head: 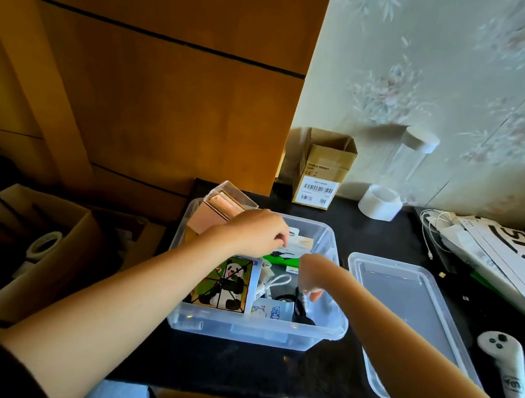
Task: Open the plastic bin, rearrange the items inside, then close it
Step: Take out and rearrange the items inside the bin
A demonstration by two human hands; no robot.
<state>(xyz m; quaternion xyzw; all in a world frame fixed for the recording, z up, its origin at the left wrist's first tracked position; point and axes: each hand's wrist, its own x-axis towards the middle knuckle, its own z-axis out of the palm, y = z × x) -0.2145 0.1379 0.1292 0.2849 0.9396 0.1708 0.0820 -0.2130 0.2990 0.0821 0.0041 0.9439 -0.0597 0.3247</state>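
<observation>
Open clear plastic bin point(255, 332) on the black tabletop point(235, 366), both hands inside it.

A square panda-print box point(222, 284), a white coiled cable point(272, 283) and a green packet point(282, 260) are kept in the bin; its clear flat lid point(405, 313) is laid just beside, to the right. The left hand point(257, 234) is curled over the packets at the back, what it pinches cannot be told. A black marker point(304, 297) is pinched by the right hand point(311, 279).

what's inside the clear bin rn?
In the plastic bin: panda box, white cable, green packet, pink box at back-left. Both hands, left and right, cover the middle; bottom layer hidden.
</observation>
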